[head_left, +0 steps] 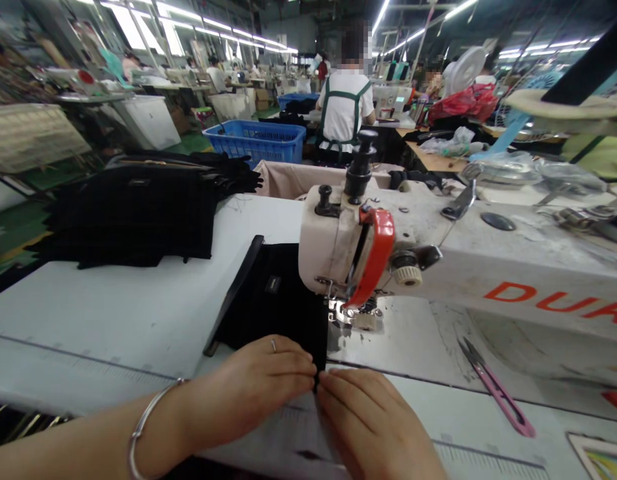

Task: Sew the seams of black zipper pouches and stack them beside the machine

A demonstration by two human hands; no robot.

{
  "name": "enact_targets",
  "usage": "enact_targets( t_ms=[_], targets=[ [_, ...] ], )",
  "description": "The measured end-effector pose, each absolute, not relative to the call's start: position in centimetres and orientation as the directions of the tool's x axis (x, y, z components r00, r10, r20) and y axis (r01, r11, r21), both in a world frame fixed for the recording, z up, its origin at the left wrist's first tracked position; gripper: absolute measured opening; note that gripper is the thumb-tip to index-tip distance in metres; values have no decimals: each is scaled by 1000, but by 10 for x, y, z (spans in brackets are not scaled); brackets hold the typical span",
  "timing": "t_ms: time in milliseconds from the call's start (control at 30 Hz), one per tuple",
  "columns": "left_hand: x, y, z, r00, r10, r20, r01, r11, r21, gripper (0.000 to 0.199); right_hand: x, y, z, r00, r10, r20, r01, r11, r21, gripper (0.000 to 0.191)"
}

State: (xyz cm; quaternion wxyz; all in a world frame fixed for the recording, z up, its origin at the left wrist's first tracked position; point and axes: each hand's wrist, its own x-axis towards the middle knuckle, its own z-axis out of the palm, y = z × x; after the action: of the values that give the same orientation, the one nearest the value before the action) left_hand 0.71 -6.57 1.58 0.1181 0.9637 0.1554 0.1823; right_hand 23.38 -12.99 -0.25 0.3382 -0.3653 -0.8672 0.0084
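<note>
A black fabric panel (293, 313) with a small label lies flat on the sewing table, its right edge by the presser foot (346, 313) of the sewing machine (333, 240). My left hand (268, 377), with a ring and a bracelet, grips the panel's near right corner between closed fingers. Fingertips of my right hand (371, 417) are pinched on the same corner, almost touching the left ones. The bit of fabric inside both grips is mostly hidden. A dark strip (233, 293) runs along the panel's left side.
Pink-handled thread snips (498, 390) lie right of my right hand. A pile of black panels (138, 207) covers the table's far left. Beyond the table stand a blue basket (258, 140) and a fabric-lined bin (283, 180). A person in a white shirt (344, 110) works ahead.
</note>
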Motion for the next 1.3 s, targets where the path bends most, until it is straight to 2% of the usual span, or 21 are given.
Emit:
enact_targets(
  t_ms=[200, 367, 467, 733, 933, 1100, 1300],
  targets=[
    [10, -42, 14, 881, 306, 362, 226, -942, 247, 26, 234, -115, -1, -499, 722, 479, 638, 680, -361, 25],
    [13, -24, 6, 902, 313, 297, 272, -947, 171, 27, 236, -100, 0, -518, 723, 457, 674, 675, -302, 25],
    [13, -11, -3, 899, 294, 326, 261, -955, 141, 26, 238, -93, -3, -518, 718, 465, 689, 672, -269, 28],
    [19, 19, -7, 859, 365, 360, 331, -931, 155, 21, 236, -87, -10, -460, 798, 389, 760, 581, -292, 36],
    [26, 38, -13, 845, 415, 338, 383, -910, 159, 16, 238, -84, -11, -459, 808, 370, 743, 577, -338, 36],
    [28, 38, -14, 840, 425, 337, 395, -905, 156, 25, 238, -83, -10, -451, 815, 363, 724, 572, -385, 33],
    [23, 46, 3, 863, 402, 308, 342, -911, 231, 27, 238, -80, -10, -441, 819, 366, 691, 571, -443, 32]
  ],
)
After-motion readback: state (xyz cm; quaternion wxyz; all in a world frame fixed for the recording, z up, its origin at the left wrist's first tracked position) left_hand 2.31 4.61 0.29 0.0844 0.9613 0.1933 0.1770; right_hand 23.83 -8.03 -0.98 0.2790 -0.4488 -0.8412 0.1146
